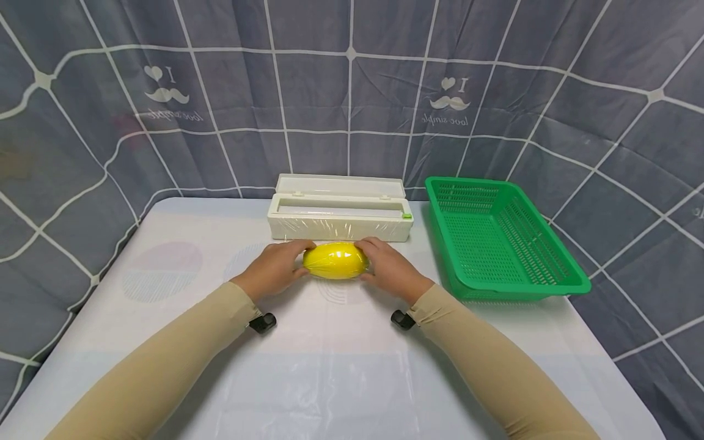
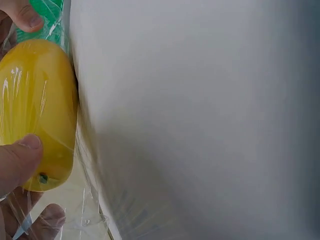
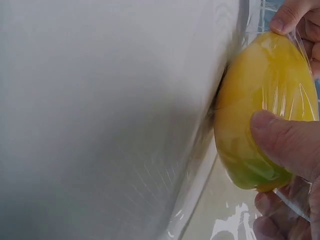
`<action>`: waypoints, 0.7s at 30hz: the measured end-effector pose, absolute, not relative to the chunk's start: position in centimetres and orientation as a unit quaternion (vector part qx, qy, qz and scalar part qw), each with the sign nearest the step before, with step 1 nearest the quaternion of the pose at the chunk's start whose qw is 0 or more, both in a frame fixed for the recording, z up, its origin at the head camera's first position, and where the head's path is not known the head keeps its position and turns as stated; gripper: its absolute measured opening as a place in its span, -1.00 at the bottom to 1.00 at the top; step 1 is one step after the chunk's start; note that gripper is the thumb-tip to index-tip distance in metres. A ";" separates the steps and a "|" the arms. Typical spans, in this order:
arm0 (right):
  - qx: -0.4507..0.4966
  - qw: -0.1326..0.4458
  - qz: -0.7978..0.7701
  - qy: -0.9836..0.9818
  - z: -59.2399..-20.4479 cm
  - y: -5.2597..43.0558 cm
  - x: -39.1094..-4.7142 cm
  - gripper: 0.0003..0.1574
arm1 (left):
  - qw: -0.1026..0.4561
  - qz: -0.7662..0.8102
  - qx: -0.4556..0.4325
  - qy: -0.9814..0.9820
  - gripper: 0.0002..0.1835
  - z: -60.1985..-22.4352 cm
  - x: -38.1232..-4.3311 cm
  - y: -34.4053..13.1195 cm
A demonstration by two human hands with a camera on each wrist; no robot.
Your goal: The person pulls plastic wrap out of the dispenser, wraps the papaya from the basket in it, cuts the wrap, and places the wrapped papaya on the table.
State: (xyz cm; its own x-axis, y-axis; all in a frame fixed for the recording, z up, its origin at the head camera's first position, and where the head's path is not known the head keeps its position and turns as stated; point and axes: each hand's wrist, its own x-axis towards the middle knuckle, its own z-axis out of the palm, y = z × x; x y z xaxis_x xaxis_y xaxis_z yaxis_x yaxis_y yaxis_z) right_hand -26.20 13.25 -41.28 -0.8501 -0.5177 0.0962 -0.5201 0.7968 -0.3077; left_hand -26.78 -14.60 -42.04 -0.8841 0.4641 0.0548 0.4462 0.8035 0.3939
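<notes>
A smooth yellow oval fruit, with a green patch at its end in the right wrist view, lies between the hands under clear cling film. My left hand grips its left end, the thumb on its skin and film stretched by the fingers. From the other side my right hand holds the right end, its thumb lying along the fruit. Close behind stands a white cling film dispenser, its lid raised and film on its front.
At the right of the table stands a green perforated basket. The tabletop has a pale patterned cover. A grey curtain with white lines hangs behind and at both sides. Small black cameras sit at the wrists.
</notes>
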 end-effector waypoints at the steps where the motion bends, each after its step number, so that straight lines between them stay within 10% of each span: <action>1: 0.275 0.007 0.164 -0.947 -41.3 13.3 -26.2 -0.14 | 0.022 0.199 0.240 0.950 -0.35 -42.1 -26.8 -14.6; 14: 0.252 -0.006 0.187 -0.949 -41.5 13.1 -26.9 -0.24 | 0.058 0.212 0.240 0.946 0.02 -42.2 -27.5 -14.9; 21: 0.241 -0.027 0.201 -0.949 -41.8 13.3 -27.4 -0.22 | 0.017 0.177 0.240 0.954 -0.16 -42.2 -28.0 -14.2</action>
